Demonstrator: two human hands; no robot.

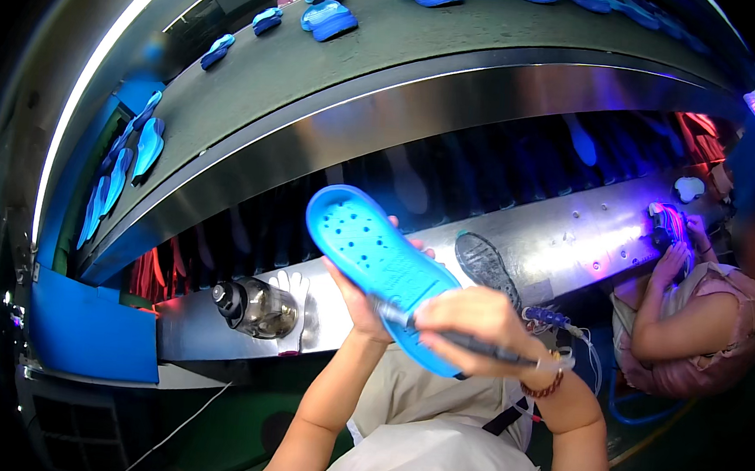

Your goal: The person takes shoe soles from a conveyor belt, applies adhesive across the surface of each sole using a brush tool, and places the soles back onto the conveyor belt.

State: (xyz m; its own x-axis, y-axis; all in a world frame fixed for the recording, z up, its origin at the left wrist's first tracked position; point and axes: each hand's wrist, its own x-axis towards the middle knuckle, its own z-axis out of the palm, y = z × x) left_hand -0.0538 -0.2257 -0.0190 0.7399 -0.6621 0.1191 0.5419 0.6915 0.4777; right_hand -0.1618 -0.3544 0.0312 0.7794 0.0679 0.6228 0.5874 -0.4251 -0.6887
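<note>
My left hand [362, 311] is closed around a bright blue shoe sole [368, 248], its fingers showing past the far edge. The sole is tilted, with a cluster of round holes in its upper end. In my right hand [481, 323] is a dark pen-shaped tool [483, 348] with a metallic front end. That front end lies over the sole's left edge, near my left hand; whether it touches the sole I cannot tell. Just beyond my right hand, a dark grey shoe sole [481, 258] rests on the metal bench [552, 248].
Left on the bench stand a dark-capped clear bottle [259, 308] and a white glove [296, 304]. Beyond, a green conveyor belt [391, 35] carries several blue shoe parts [329, 20]. Cables and a blue fitting [547, 317] hang near my right wrist. A co-worker [695, 319] handles a shoe at right.
</note>
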